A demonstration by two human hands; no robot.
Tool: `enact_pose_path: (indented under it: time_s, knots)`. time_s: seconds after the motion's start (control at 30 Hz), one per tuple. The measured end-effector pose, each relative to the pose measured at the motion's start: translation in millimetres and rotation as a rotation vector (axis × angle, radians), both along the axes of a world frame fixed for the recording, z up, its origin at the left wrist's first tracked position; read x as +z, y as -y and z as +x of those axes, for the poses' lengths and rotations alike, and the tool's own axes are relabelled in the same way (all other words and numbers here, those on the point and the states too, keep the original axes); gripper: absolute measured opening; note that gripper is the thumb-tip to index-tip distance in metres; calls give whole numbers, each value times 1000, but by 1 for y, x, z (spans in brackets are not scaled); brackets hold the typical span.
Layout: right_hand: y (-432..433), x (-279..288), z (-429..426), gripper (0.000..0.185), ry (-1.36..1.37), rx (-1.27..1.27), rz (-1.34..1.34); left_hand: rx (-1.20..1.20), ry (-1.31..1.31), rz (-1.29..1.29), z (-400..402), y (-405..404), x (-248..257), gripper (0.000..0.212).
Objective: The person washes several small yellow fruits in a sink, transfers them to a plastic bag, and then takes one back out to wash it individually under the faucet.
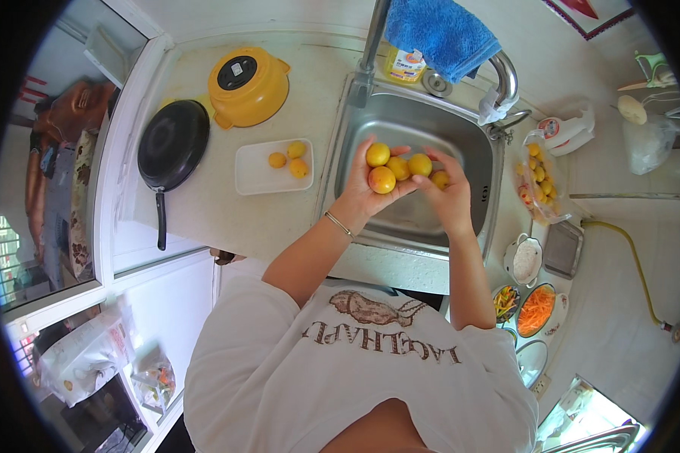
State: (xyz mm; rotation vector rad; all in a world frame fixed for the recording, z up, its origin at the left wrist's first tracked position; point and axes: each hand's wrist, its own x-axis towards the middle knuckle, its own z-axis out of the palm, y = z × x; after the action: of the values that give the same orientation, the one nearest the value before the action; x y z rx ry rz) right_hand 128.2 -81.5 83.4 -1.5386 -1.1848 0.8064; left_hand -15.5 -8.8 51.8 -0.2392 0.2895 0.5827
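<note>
My left hand (365, 191), with a bangle at the wrist, is cupped palm-up above the stainless steel sink (399, 218). Several small round yellow fruits (398, 168), like plums, rest in it, and one has a reddish blush. Close against it on the right, my right hand (450, 198) curls around another yellow fruit (440, 180). Its thumb reaches the fruits beside it. On the counter to the left lies a white plastic tray (249, 176) holding 3 yellow fruits (297, 149).
Left of the tray are a black frying pan (173, 145) and an upturned yellow pot (249, 88). A blue towel (439, 37) drapes over the faucet (507, 76). At right stand a bag of yellow fruits (538, 181), a spray bottle (569, 133) and a dish of shredded carrot (536, 310).
</note>
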Motion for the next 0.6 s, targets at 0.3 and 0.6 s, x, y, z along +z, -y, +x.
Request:
enact_pose_path:
  time_s: [0.3, 0.6]
  knots:
    - [-9, -7, 16, 12, -997, -171, -67, 46, -1, 22, -17, -10, -9, 58]
    - [-3, -37, -18, 37, -375, 204, -213, -92, -246, 244, -49, 1, -10, 51]
